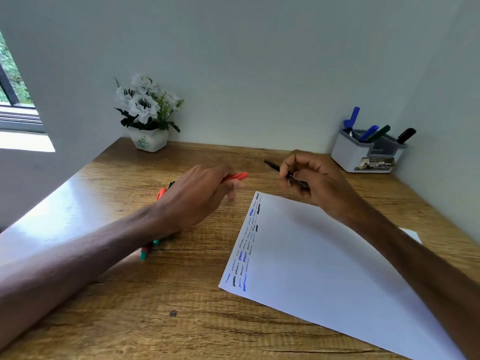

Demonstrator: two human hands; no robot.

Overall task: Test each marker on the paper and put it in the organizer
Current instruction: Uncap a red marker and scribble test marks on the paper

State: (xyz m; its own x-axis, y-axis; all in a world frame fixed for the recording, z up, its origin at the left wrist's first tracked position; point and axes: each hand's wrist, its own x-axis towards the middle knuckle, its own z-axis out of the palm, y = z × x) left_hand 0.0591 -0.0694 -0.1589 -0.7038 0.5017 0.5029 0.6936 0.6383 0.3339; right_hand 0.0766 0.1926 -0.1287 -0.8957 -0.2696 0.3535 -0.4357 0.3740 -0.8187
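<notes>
My left hand (pixel 200 193) grips a red marker (pixel 237 176) whose end sticks out to the right, above the wooden desk. Just beyond the far corner of the white paper (pixel 324 261), my right hand (pixel 314 178) holds a black marker (pixel 272 165) pointing left. Blue and black test scribbles run along the paper's left edge. A white and grey organizer (pixel 368 154) stands at the back right with several blue, green and black markers in it. More loose markers (pixel 148 249), red and teal, lie under my left forearm, mostly hidden.
A white pot of artificial white flowers (pixel 148 113) stands at the back left of the wooden desk (pixel 168 307). Walls close the desk at the back and right. A window is at the far left.
</notes>
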